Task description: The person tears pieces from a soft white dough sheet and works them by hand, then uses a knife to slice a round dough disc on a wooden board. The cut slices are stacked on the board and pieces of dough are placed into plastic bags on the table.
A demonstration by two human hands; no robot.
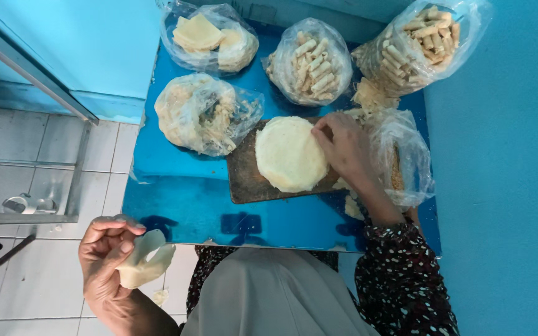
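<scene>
A round stack of pale thin wrappers [289,152] lies on a dark wooden board [247,180] on a shiny blue table [182,205]. My right hand [344,149] rests at the stack's right edge, its fingertips pinching the top sheet. Off the table's front left corner, my left hand [104,249] is shut on a crumpled pale wrapper sheet [147,258], held over the tiled floor.
Clear plastic bags stand at the back: flat wrappers [210,37], rolled sticks [309,62], more rolls [421,43], broken pieces [203,115]. Another bag [403,155] lies right of my hand. A blue wall [505,186] is at the right, white floor tiles [45,186] at the left.
</scene>
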